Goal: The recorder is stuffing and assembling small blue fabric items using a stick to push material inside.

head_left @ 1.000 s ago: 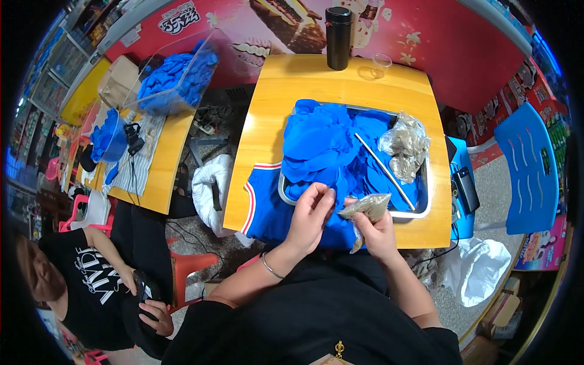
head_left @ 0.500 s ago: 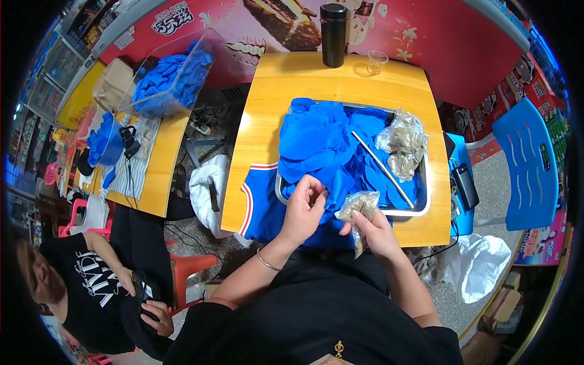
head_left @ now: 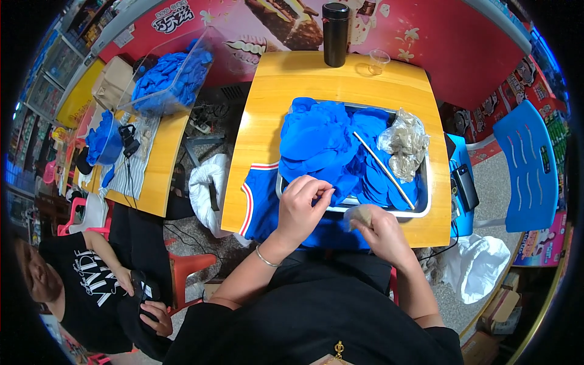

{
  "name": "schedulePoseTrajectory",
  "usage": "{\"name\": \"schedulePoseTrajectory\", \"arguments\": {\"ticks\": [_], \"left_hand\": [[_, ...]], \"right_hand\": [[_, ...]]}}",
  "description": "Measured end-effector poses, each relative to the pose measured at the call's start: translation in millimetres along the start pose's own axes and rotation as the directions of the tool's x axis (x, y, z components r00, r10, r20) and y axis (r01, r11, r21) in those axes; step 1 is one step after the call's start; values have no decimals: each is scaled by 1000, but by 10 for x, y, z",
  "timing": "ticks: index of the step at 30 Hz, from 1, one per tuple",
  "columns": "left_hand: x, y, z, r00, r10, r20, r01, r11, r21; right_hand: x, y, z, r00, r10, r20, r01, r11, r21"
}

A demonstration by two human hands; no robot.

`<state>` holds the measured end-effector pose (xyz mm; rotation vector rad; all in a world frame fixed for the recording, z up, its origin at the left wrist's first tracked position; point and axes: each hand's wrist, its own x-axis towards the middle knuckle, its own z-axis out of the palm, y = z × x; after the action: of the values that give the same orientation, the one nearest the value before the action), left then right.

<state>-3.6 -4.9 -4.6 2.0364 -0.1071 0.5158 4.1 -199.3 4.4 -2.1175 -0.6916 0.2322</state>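
Two bags are in my feed: a small bag (head_left: 360, 215), blurred, below and right of centre, closed inside the right hand (head_left: 383, 234), and a larger bag (head_left: 404, 143) farther right, at the tray (head_left: 427, 198). I see the left hand (head_left: 303, 207) near mid-frame, thumb and fingers pinched nearly together; whether it holds anything, I cannot tell. Blue pieces (head_left: 316, 143) heap the tray on the counter (head_left: 286, 76)
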Motion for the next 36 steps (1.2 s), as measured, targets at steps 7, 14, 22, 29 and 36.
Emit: {"name": "schedulePoseTrajectory", "arguments": {"ticks": [7, 14, 22, 29, 36], "left_hand": [[-19, -14, 65, 987, 158, 21, -159, 986, 53], [-46, 11, 9, 984, 55, 169, -47, 998, -50], [-42, -36, 29, 971, 156, 182, -144, 986, -79], [-42, -89, 12, 937, -89, 338, 170, 961, -218], [-100, -219, 74, 914, -131, 385, 276, 895, -351]], "right_hand": [[126, -161, 30, 862, 144, 486, -311, 908, 282], [190, 156, 214, 733, 210, 647, -581, 689, 434], [123, 222, 293, 964, 247, 97, -265, 859, 439], [134, 96, 247, 939, 300, 167, -334, 688, 644], [132, 105, 252, 941, 279, 193, -331, 622, 709]]}}
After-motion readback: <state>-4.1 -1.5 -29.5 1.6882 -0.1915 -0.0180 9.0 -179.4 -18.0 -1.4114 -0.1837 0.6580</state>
